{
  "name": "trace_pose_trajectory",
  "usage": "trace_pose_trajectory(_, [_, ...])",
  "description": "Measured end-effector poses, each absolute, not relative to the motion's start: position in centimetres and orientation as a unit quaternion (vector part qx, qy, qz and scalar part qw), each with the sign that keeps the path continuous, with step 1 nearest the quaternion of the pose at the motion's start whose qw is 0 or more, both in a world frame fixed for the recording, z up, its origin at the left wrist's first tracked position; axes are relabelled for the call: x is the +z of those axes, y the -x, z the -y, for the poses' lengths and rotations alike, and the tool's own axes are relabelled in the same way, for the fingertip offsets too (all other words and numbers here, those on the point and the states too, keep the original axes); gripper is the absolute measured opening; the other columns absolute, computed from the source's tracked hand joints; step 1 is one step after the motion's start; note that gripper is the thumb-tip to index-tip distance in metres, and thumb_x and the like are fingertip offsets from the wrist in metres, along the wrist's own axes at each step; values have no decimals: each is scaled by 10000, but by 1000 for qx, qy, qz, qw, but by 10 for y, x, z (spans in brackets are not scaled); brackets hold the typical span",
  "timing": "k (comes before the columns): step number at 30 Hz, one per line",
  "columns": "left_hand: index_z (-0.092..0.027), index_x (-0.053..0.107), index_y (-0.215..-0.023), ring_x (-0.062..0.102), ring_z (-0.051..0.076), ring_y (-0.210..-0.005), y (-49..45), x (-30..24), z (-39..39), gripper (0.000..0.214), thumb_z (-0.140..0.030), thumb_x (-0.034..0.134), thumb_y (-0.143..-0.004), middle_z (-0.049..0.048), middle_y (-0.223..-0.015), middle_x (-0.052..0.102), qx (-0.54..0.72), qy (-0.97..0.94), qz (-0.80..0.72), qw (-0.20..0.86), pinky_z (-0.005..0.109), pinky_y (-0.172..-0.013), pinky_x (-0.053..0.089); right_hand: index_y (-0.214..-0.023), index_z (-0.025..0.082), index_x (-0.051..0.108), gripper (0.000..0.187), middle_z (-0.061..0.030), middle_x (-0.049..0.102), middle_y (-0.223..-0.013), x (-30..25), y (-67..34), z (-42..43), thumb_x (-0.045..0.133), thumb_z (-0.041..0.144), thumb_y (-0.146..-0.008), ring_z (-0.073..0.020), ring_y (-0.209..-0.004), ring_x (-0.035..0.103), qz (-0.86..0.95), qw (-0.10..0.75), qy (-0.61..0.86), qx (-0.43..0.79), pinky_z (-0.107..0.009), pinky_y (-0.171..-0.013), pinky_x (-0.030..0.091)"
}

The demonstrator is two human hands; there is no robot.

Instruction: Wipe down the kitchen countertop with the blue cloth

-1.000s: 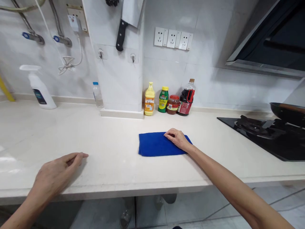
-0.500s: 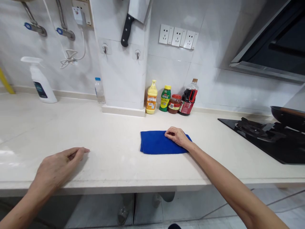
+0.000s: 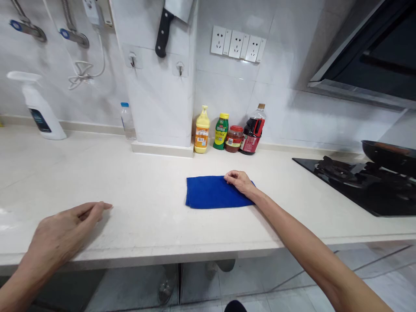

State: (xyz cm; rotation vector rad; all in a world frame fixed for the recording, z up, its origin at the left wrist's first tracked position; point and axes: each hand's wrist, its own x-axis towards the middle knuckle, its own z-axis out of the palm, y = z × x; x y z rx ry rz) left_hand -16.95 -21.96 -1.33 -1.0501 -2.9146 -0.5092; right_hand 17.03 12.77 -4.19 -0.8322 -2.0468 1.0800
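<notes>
A folded blue cloth [image 3: 208, 193] lies flat on the white countertop [image 3: 146, 186] in the middle of the head view. My right hand [image 3: 239, 182] is over the cloth's upper right part, its fingers curled and pinched at the far edge; the fingertips' hold is partly hidden. Off to the left, my left hand [image 3: 66, 227] hovers at or just above the counter, apart from the cloth. Its thumb and fingers are closed together, and nothing shows between them.
Along the wall stand a spray bottle [image 3: 42, 108], a clear bottle [image 3: 128, 123], a yellow bottle [image 3: 202, 132], a green bottle [image 3: 221, 132], a red-lidded jar [image 3: 234, 139] and a dark sauce bottle [image 3: 252, 132]. A cleaver [image 3: 164, 32] hangs above. At right, a gas stove [image 3: 360, 186] holds a wok [image 3: 388, 156].
The view has shifted slightly, so most things sit a little further left in the picture. My right hand stays at the cloth's far edge, and my left hand keeps its closed shape.
</notes>
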Motion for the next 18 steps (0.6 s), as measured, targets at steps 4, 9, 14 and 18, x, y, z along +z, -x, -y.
trace_pose_trajectory(4, [-350, 759, -1121, 673, 302, -1031, 168, -11, 219, 679, -635, 216, -828, -24, -1185, 753, -157, 332, 930, -12, 364, -899, 468, -728, 194, 673, 319, 7, 635, -657, -38, -170, -124, 700, 510, -700, -148, -654, 557, 770, 338, 313, 441, -286, -672, 428])
trace_pose_trajectory(9, [-353, 763, -1094, 670, 309, -1060, 166, -11, 219, 721, -662, 178, -808, -25, -1201, 746, -164, 327, 931, -7, 384, -928, 473, -745, 179, 721, 339, -4, 656, -681, -29, -173, -118, 765, 503, -652, -143, -670, 569, 737, 341, 306, 496, -289, -700, 455])
trace_pose_trajectory(14, [-362, 773, -1055, 674, 323, -1080, 167, -14, 218, 722, -686, 182, -795, -31, -1198, 751, -182, 329, 927, 5, 399, -950, 481, -740, 161, 738, 417, -20, 678, -695, -16, -176, -106, 857, 528, -583, -125, -653, 582, 678, 356, 309, 564, -270, -671, 470])
trace_pose_trajectory(18, [-349, 777, -1050, 667, 327, -1104, 169, -15, 217, 710, -672, 200, -794, -18, -1188, 756, -189, 324, 927, 12, 389, -942, 482, -783, 148, 753, 435, -23, 691, -744, -6, -177, -76, 887, 530, -622, -101, -629, 581, 661, 320, 251, 631, -247, -643, 478])
